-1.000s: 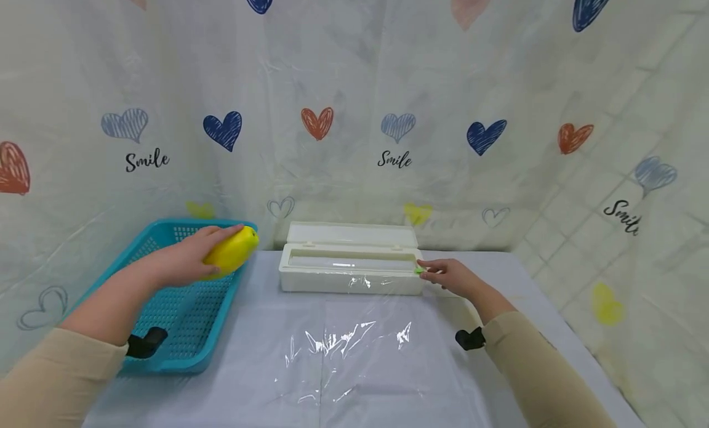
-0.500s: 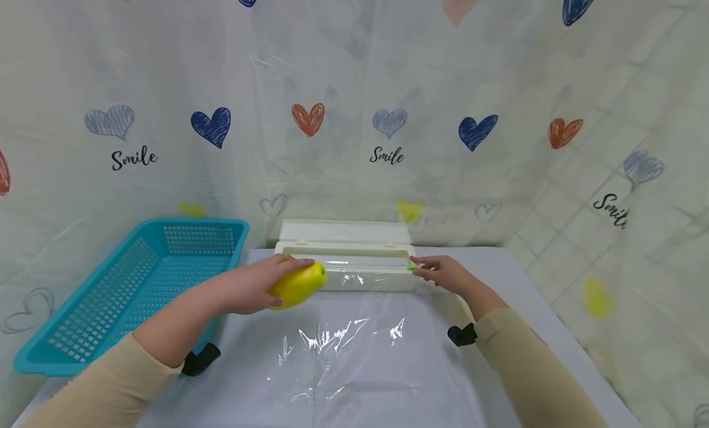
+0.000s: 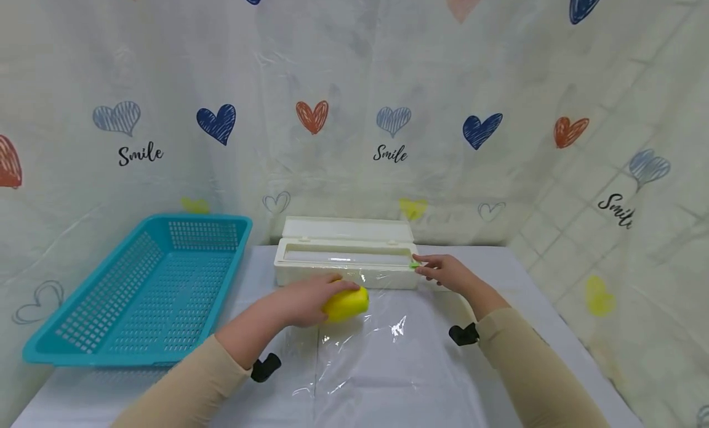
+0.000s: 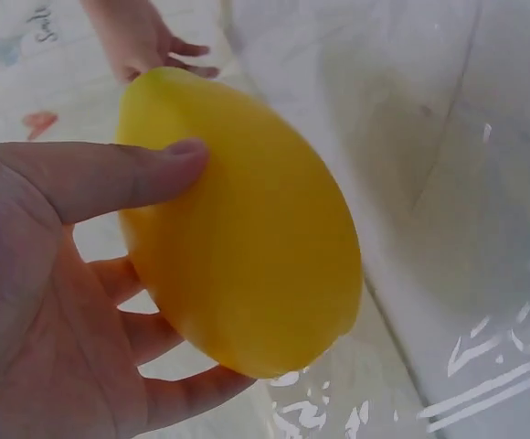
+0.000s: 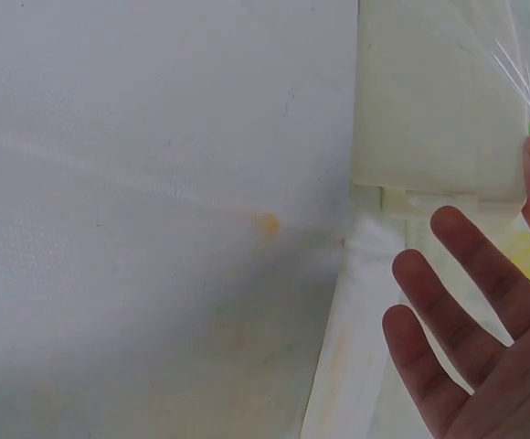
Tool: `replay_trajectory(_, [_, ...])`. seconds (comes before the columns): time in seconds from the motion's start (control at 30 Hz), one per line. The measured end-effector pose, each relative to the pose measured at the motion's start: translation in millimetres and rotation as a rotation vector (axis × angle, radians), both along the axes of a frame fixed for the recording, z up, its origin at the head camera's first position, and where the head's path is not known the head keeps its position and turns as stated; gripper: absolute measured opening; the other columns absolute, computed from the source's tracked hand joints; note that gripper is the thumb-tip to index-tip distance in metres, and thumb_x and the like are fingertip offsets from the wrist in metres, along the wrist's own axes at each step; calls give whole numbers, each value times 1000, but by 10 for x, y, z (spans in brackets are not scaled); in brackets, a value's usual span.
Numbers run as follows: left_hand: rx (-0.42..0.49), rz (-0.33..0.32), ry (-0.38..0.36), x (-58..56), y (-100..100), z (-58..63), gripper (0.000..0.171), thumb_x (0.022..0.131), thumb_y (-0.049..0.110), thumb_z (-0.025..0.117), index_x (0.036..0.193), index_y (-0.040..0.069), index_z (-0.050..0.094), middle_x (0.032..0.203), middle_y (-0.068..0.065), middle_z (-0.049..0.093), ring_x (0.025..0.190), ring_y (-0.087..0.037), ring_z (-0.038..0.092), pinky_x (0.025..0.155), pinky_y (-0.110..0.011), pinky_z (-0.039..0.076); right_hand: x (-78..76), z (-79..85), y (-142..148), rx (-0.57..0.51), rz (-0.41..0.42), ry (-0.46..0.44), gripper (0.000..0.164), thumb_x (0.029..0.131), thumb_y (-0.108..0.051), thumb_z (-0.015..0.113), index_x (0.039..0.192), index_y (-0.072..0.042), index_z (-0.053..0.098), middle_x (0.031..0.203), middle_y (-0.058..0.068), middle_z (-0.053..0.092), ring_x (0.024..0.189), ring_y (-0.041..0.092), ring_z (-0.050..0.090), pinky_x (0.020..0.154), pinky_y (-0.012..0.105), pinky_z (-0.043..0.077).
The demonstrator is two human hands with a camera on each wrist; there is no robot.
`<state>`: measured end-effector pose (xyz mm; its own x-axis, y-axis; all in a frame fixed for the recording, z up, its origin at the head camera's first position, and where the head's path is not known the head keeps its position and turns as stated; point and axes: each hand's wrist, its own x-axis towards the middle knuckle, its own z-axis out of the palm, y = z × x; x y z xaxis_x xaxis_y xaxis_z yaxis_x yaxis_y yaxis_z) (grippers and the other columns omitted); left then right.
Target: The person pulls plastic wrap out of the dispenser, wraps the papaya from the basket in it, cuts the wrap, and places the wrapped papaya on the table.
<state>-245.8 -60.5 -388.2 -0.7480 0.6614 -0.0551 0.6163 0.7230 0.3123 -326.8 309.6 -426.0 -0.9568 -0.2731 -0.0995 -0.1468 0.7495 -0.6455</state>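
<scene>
Inside the left grip [image 3: 316, 300], holding a yellow fruit [image 4: 247, 238] between thumb and curled fingers, narrow end towards the right grip [image 3: 450, 274]; there, pinching a green tab [image 3: 414, 265] at the end of the white box [image 3: 382, 278]. Likely light and firm, with smooth skin apt to slip; best taken round the widest part, above clear film [image 3: 382, 332] beneath the left grip.

One yellow oval fruit-shaped object [image 3: 348, 304], one turquoise perforated plastic basket [image 3: 149, 298], one long white box [image 3: 290, 274], one small green tab [image 3: 414, 265], one clear glossy film sheet [image 3: 396, 339], one bare left hand [image 3: 311, 300], one bare right hand [image 3: 451, 274], two black wrist pieces [image 3: 266, 367].
</scene>
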Motion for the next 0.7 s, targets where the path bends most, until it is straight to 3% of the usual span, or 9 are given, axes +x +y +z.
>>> replay_trajectory(0.17, [-24, 17, 53, -63, 134, -121, 79, 81, 3, 75, 144, 43, 48, 145, -5, 45, 123, -27, 50, 100, -45, 46, -10, -14, 2, -6, -6, -3, 53, 97, -38, 63, 145, -18, 52, 121, 12, 67, 95, 23, 63, 74, 34, 53])
replay_trajectory(0.33, [-42, 24, 37, -61, 171, -220, 78, 81, 4, 76, 143, 43, 50, 138, -4, 47, 116, -26, 50, 98, -47, 43, 0, -19, -16, 7, -23, -5, 52, 97, -36, 63, 145, -18, 53, 120, 12, 67, 93, 20, 63, 74, 33, 53])
replay_trajectory(0.47, [-31, 29, 20, -64, 159, -252, 77, 84, 4, 74, 147, 38, 46, 143, -3, 47, 126, -28, 48, 105, -54, 38, 10, -11, -34, -3, -22, 0, 50, 98, -34, 63, 144, -17, 53, 122, 13, 66, 93, 21, 63, 75, 34, 53])
replay_trajectory(0.7, [15, 29, -2, -92, 145, -283, 67, 87, 5, 69, 145, 30, 49, 153, -4, 39, 139, -31, 38, 113, -49, 32, 29, -4, -44, -22, -32, -14, 50, 99, -33, 62, 145, -16, 52, 118, 10, 68, 95, 22, 64, 77, 36, 55])
